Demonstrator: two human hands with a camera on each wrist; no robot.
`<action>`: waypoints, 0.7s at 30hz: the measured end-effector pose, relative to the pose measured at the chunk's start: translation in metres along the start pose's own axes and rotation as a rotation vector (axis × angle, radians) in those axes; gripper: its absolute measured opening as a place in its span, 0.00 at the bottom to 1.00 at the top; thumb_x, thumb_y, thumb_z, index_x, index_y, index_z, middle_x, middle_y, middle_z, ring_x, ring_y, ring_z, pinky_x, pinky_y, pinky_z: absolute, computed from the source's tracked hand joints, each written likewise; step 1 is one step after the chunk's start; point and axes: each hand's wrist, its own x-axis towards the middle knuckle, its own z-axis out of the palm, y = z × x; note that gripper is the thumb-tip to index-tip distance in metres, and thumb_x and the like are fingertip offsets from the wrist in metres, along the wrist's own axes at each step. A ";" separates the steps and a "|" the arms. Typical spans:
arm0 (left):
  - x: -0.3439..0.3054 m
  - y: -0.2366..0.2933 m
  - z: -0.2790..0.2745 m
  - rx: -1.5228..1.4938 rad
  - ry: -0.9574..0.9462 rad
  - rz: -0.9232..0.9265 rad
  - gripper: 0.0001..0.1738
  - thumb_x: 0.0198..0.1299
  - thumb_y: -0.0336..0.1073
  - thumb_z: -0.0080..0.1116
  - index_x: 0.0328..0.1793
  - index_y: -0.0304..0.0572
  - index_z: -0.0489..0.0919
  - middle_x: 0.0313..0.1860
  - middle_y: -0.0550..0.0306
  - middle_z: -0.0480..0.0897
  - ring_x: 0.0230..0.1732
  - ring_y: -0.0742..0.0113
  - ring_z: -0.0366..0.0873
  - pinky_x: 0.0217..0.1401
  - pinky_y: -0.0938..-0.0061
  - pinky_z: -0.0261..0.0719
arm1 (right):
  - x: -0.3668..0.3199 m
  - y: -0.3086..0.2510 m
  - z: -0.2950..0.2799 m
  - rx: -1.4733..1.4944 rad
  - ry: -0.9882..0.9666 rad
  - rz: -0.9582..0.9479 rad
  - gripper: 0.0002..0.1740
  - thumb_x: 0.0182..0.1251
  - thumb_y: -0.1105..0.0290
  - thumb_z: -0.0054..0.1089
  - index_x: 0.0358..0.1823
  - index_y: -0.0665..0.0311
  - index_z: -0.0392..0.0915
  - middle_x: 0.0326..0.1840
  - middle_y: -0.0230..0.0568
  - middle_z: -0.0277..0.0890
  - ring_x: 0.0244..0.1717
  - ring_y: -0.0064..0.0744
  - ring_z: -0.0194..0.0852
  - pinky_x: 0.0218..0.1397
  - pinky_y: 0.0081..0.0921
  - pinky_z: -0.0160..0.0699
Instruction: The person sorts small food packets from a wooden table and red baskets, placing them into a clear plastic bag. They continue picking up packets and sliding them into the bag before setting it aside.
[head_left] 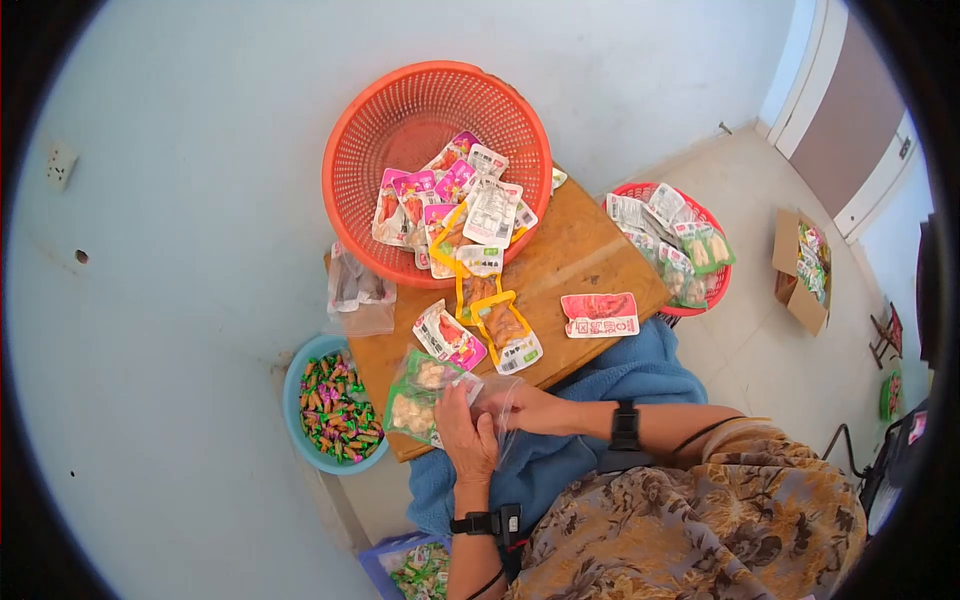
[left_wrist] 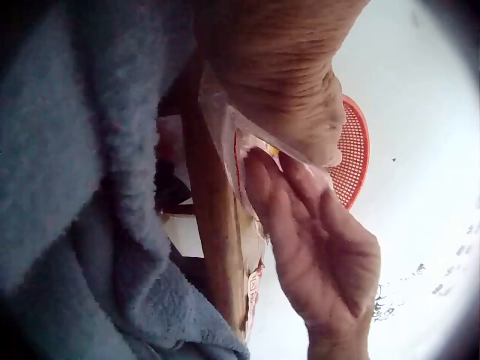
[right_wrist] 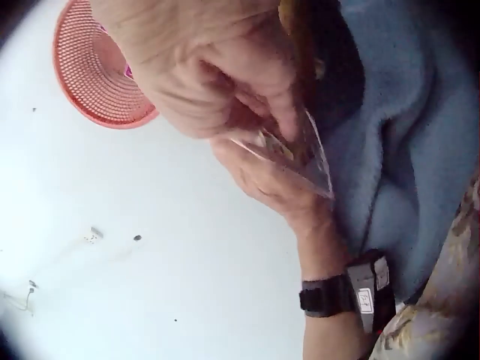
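In the head view my left hand [head_left: 465, 432] grips a clear plastic bag [head_left: 508, 440] over the table's front left corner. Green-edged snack packets [head_left: 412, 410] with pale round pieces show at the bag's far end, beside the left fingers. My right hand [head_left: 532, 408] is at the bag's mouth. From the left wrist, the right hand [left_wrist: 319, 244] shows its palm, thumb and fingers reaching inside the clear film. In the right wrist view the left hand [right_wrist: 259, 176] lies behind the bag [right_wrist: 319, 161]; the right fingertips are partly hidden, and I cannot tell what they hold.
A large red basket [head_left: 345, 160] of snack packets stands on the wooden table [head_left: 590, 255]. Loose packets [head_left: 508, 330] and a red packet [head_left: 600, 315] lie nearer. A blue basin [head_left: 295, 405] of wrapped sweets, a smaller red basket [head_left: 722, 215] and a cardboard box [head_left: 790, 265] stand around it.
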 end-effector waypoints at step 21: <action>-0.003 -0.016 0.020 0.333 -0.110 0.030 0.25 0.72 0.47 0.45 0.66 0.40 0.76 0.68 0.49 0.77 0.73 0.45 0.68 0.76 0.48 0.57 | 0.153 -0.080 -0.125 -1.168 0.780 0.053 0.55 0.53 0.38 0.70 0.78 0.57 0.59 0.83 0.62 0.42 0.82 0.69 0.39 0.71 0.75 0.53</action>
